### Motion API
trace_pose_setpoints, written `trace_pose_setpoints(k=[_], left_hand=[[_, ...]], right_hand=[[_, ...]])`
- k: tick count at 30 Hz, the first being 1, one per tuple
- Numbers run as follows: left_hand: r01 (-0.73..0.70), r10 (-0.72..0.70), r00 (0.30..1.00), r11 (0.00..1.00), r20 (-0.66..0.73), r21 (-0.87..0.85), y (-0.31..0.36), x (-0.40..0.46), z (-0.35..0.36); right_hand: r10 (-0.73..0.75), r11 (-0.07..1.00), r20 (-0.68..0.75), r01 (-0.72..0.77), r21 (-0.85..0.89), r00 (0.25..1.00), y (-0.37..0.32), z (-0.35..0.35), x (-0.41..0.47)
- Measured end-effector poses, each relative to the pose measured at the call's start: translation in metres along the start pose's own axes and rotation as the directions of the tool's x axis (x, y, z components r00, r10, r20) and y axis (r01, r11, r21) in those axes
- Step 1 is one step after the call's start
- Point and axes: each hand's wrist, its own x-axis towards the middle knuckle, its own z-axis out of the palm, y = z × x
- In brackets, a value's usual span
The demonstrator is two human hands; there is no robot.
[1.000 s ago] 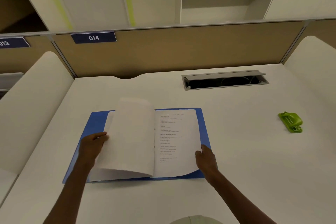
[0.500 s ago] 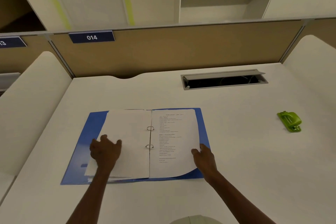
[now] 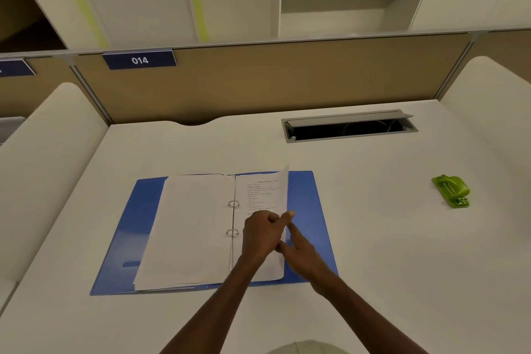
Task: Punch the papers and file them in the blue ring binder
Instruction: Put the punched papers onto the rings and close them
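Observation:
The blue ring binder [image 3: 305, 198] lies open on the white desk, its two metal rings [image 3: 233, 203] in the middle. A stack of blank white sheets [image 3: 189, 227] rests on the left half. On the right half, the printed page [image 3: 265, 191] has its right edge lifted and curled upward. My left hand [image 3: 263, 234] reaches across the rings and pinches that lifted edge. My right hand [image 3: 303, 256] lies just behind the sheet, fingers stretched out over the blue cover, touching the page's underside.
A green hole punch [image 3: 451, 190] sits on the desk at the right, well away from the binder. An open cable hatch [image 3: 349, 126] is set into the desk behind it. A tan partition [image 3: 258, 80] closes off the back.
My left hand left the blank stack, which now lies flat, and crossed over to the printed page. That page's right edge has risen off the cover, and my right hand has slid under it.

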Motion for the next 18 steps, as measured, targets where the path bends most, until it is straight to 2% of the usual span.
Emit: trace_pose_setpoints(k=[4,9,14,18], left_hand=[[0.001,0.003,0.999,0.997,-0.048,0.081,-0.001,0.012,-0.013],[0.063,-0.057,0.993,0.996,-0.104,0.06,-0.026,0.028,-0.051],[0.105,-0.103,0.976,0.994,-0.19,0.0,-0.055,0.038,-0.112],[0.178,-0.178,0.933,0.984,-0.313,-0.028,-0.092,0.043,-0.162]], right_hand=[[0.001,1.0,0.081,-0.003,0.029,0.997,0.002,0.0,0.0],[0.081,0.996,-0.001,-0.081,0.031,0.997,0.011,-0.003,0.006],[0.109,0.979,0.0,-0.107,-0.175,0.994,0.016,-0.004,0.008],[0.066,0.932,0.028,-0.052,-0.359,0.997,0.012,-0.002,0.007]])
